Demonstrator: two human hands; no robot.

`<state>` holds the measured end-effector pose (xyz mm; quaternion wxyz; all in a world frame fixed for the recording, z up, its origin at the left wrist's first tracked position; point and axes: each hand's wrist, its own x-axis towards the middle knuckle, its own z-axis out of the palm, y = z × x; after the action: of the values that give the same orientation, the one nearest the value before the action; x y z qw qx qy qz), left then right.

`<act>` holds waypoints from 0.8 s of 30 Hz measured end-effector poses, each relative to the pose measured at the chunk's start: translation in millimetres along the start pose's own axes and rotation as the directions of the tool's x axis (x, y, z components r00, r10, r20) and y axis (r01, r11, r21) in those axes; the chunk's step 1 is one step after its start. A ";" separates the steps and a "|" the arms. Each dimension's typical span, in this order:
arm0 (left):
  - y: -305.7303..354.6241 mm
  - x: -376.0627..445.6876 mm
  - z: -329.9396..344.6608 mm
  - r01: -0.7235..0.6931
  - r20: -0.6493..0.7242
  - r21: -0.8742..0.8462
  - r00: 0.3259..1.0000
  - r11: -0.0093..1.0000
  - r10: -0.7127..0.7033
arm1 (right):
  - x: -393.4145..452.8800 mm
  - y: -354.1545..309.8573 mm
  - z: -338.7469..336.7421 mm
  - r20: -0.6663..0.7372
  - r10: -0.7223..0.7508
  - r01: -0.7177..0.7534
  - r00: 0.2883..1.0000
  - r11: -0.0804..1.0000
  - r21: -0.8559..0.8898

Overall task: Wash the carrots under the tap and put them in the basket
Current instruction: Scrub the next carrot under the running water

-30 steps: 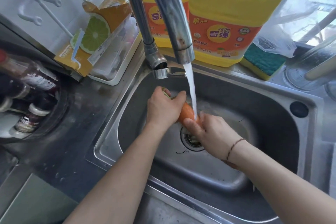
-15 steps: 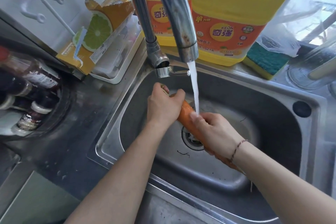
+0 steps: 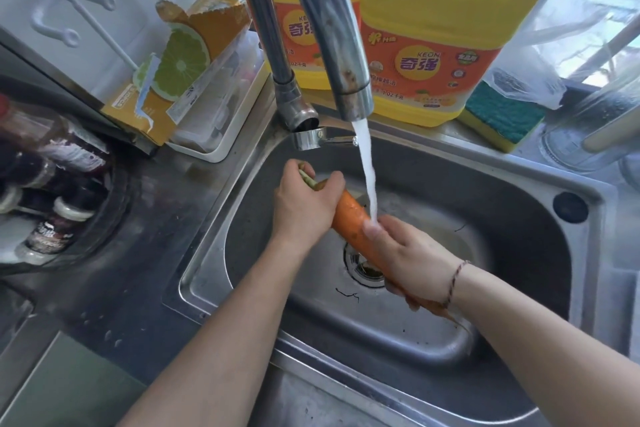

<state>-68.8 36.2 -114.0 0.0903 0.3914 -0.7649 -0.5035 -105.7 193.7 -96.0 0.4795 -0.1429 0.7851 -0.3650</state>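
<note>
An orange carrot [image 3: 349, 218] lies slanted over the steel sink [image 3: 519, 191], above the drain [image 3: 363, 265]. My left hand [image 3: 304, 204] grips its thick green-topped end. My right hand [image 3: 412, 260] is wrapped round its thinner half, with the thin tip sticking out under my wrist. Water runs from the chrome tap [image 3: 332, 31] and lands on the carrot at my right thumb. No basket is in view.
Two yellow detergent jugs [image 3: 429, 45] and a green-yellow sponge [image 3: 502, 114] stand behind the sink. A white tray [image 3: 221, 121] with an orange lime-print pack sits at the back left. Dark sauce bottles [image 3: 52, 184] lie at the far left.
My right hand has slid down the carrot toward its thin end, so more orange shows between my hands. The left hand keeps its grip on the top.
</note>
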 end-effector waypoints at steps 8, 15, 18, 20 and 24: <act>-7.8 -5.8 2.2 -0.154 0.080 -0.187 0.982 0.970 0.171 | 2.7 -1.6 -4.5 0.226 0.211 -0.272 0.951 0.917 0.292; -20.2 -2.4 -3.4 -0.140 0.088 -0.448 0.976 0.883 0.200 | 2.5 4.4 2.1 0.065 -0.087 0.067 0.994 0.962 0.263; -22.2 -2.4 -2.3 -0.103 0.048 -0.470 0.989 0.876 0.142 | 1.1 4.2 5.7 -0.154 -0.245 0.242 0.957 0.970 -0.037; -22.4 -2.6 0.4 -0.106 0.000 -0.448 0.993 0.888 0.119 | 2.1 7.1 9.0 -0.271 -0.348 0.289 0.898 0.928 -0.234; -20.1 -7.1 12.7 0.008 -0.112 -0.424 0.992 0.906 -0.061 | 1.0 -1.7 20.5 -0.391 -0.405 0.132 0.826 0.815 -0.565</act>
<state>-60.6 46.2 -135.1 0.2105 0.4062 -0.6239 -0.6336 -88.8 183.0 -101.0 0.1475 -0.2805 0.9196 -0.2319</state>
